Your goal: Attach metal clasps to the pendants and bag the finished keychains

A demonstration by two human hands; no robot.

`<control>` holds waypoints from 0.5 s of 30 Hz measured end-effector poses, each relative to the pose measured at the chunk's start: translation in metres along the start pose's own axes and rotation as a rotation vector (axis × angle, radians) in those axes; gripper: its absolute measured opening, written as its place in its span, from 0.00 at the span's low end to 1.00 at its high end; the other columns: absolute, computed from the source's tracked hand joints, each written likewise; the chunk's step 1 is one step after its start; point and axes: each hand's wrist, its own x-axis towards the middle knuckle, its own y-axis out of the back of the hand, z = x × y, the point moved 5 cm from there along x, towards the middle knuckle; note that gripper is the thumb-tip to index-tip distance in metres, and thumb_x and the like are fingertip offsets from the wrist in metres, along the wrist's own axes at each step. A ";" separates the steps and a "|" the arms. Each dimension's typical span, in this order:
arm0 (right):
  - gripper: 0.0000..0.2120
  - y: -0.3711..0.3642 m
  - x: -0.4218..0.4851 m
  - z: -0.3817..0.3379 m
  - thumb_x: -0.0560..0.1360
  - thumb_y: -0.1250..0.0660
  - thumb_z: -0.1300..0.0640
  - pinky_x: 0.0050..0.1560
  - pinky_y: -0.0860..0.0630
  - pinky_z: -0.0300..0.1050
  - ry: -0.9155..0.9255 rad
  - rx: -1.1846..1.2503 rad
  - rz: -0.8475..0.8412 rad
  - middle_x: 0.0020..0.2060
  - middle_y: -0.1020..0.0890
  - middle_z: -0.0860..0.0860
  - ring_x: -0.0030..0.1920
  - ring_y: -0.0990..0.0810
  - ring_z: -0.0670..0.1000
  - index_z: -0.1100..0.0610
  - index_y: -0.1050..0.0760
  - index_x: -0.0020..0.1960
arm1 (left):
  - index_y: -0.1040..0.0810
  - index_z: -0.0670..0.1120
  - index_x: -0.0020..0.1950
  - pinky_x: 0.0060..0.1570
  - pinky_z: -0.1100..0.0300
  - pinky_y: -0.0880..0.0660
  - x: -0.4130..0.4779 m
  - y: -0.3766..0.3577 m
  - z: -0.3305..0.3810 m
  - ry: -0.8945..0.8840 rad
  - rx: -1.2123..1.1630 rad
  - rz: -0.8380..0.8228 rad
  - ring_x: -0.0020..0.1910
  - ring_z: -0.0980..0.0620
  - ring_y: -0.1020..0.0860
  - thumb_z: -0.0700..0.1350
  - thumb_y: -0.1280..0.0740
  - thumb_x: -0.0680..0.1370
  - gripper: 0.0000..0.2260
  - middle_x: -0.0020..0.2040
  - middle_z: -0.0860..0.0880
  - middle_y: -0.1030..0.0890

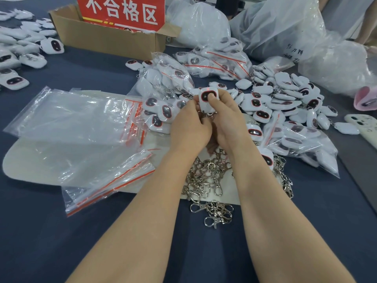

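My right hand (224, 121) grips a white pendant (206, 100) with a dark red-rimmed face, thumb pressed on its front. My left hand (189, 125) is curled against the pendant's lower end, where a bit of metal clasp (208, 116) shows between the fingers. Below my wrists lies a heap of loose metal clasps (206, 180) on a beige mat (24, 158). Empty zip bags (77, 123) with red seals lie left of my hands. Loose pendants (285, 101) are piled to the right.
Filled zip bags (216, 62) of pendants lie behind and to the right. A cardboard box (106, 37) with a red sign stands at the back. More pendants (18, 54) lie far left. Large plastic sacks (285, 27) fill the back right. A phone case (365, 127) lies at the right edge.
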 end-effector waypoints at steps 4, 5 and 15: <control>0.09 -0.002 -0.002 0.001 0.80 0.42 0.63 0.54 0.27 0.53 -0.051 0.018 0.012 0.42 0.17 0.55 0.46 0.20 0.55 0.59 0.23 0.49 | 0.29 0.44 0.57 0.41 0.60 0.37 -0.001 -0.001 -0.001 0.001 -0.012 -0.011 0.41 0.51 0.30 0.41 0.38 0.75 0.11 0.39 0.54 0.29; 0.09 -0.003 -0.003 0.000 0.80 0.42 0.64 0.55 0.27 0.53 -0.060 0.020 0.015 0.43 0.18 0.56 0.46 0.21 0.55 0.60 0.22 0.50 | 0.29 0.44 0.57 0.41 0.60 0.36 -0.001 -0.001 -0.001 0.001 -0.014 -0.013 0.42 0.51 0.29 0.41 0.38 0.75 0.10 0.41 0.53 0.28; 0.14 -0.009 -0.009 -0.004 0.78 0.45 0.73 0.67 0.31 0.58 -0.048 -0.091 -0.080 0.53 0.22 0.64 0.57 0.24 0.61 0.67 0.28 0.61 | 0.31 0.44 0.60 0.43 0.59 0.34 -0.002 0.002 0.000 0.038 -0.091 0.016 0.51 0.45 0.23 0.42 0.39 0.76 0.13 0.49 0.49 0.23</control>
